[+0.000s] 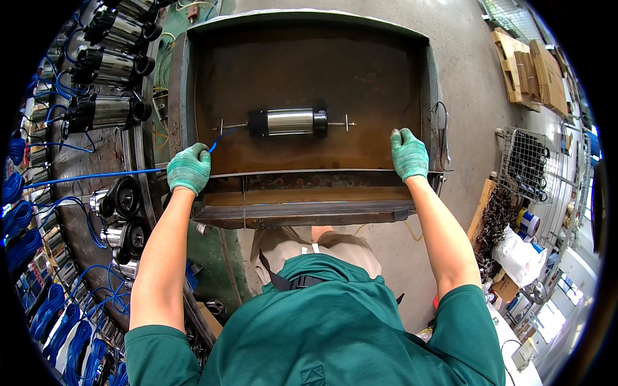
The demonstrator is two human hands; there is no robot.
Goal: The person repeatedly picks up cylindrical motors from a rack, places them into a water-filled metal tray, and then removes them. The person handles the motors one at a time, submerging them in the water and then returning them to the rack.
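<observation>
A cylindrical pump (290,122) with a bright metal body and black ends lies sideways in a deep rectangular metal tank (309,17). Thin rods with crossbars stick out from both its ends. From its left end runs a blue cable (96,175). My left hand (189,168), in a green glove, is closed around this cable at the tank's near left corner. Gloved alike, my right hand (410,154) is over the near right corner, apart from the pump. Its fingers are curled, and whatever they may hold is hidden.
Several similar pumps (106,112) and coiled blue cables (55,309) fill the bench on the left. A metal hook (444,128) hangs at the tank's right wall. Farther right are a wire basket (524,164), cardboard (549,77) and a white bag (520,256).
</observation>
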